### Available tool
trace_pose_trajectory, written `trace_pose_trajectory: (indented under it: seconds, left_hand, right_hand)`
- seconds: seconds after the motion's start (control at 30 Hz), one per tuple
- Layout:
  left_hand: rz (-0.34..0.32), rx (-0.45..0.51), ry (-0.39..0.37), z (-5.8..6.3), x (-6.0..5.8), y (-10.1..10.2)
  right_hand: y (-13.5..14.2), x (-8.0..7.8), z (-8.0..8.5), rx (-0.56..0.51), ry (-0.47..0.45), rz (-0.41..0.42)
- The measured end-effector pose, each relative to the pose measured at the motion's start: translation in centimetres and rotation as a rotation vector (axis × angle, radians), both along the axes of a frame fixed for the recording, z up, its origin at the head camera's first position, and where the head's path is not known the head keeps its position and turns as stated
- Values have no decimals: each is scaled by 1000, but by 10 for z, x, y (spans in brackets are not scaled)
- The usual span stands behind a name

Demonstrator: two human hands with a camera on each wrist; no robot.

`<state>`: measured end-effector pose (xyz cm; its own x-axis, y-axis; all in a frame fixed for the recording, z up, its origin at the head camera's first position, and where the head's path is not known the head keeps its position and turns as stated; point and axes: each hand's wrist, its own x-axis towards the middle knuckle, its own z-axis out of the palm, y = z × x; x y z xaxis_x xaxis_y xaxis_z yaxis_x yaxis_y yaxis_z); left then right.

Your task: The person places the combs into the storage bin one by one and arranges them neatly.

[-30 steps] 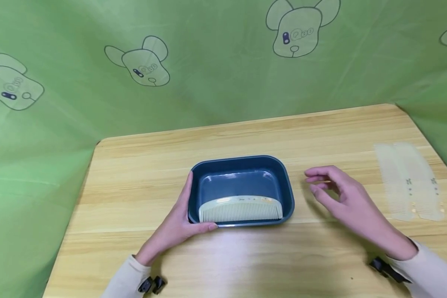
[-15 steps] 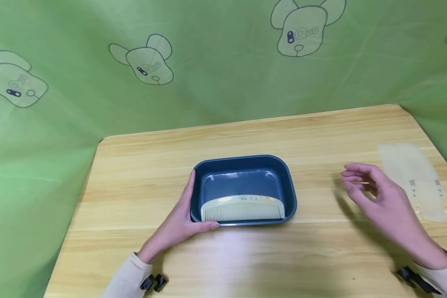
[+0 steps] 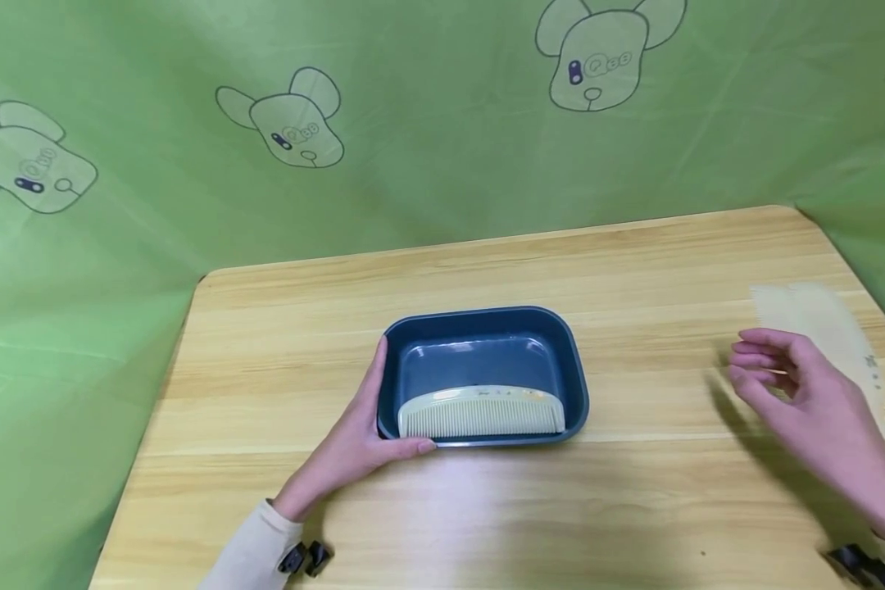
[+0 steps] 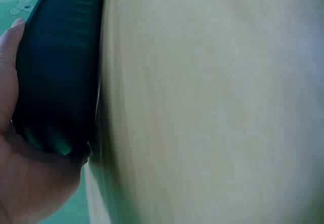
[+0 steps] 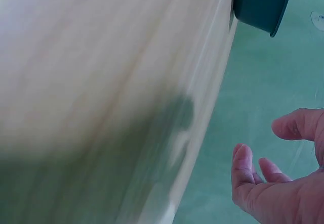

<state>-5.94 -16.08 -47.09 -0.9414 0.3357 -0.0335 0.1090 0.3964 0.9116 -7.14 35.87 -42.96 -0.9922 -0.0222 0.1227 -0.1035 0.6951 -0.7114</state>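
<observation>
A dark blue rectangular plastic basin (image 3: 450, 365) stands near the middle of the table. My left hand (image 3: 347, 455) grips its near left corner, thumb along the front rim and fingers against the left side; the left wrist view shows the thumb on the basin wall (image 4: 61, 62). Inside the basin, a pale comb (image 3: 483, 414) lies along the front wall, teeth toward me. Over the right part of the table hovers my right hand (image 3: 819, 410), fingers loosely bent and holding nothing. It partly hides the pale, translucent combs (image 3: 819, 315) lying there.
The wooden table (image 3: 560, 508) has its right edge just beyond the loose combs. Behind it hangs a green cloth (image 3: 428, 147) printed with animal heads, which also drapes down at both sides.
My right hand has moved away from the basin to the right, until it overlaps the loose combs. My left hand keeps its grip, and the comb in the basin stays put.
</observation>
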Motion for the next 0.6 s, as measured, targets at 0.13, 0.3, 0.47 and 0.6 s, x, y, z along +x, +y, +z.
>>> trace_pose_trajectory:
  seconds: [0.13,0.3,0.47,0.6]
  left_hand:
    - [2,-4,-7,2,1,0]
    - [0,-5,-5,1,0,1]
    - [3,-8,-5,1,0,0]
    - [5,-15,-6,1,0,0]
  right_hand:
    - [11,-2,-3,43,-43,-31]
    - [26,-6,-2,106,-52,-66]
    - [35,-11,-2,138,-11,-104]
    - [41,-12,-3,154,-30,-134]
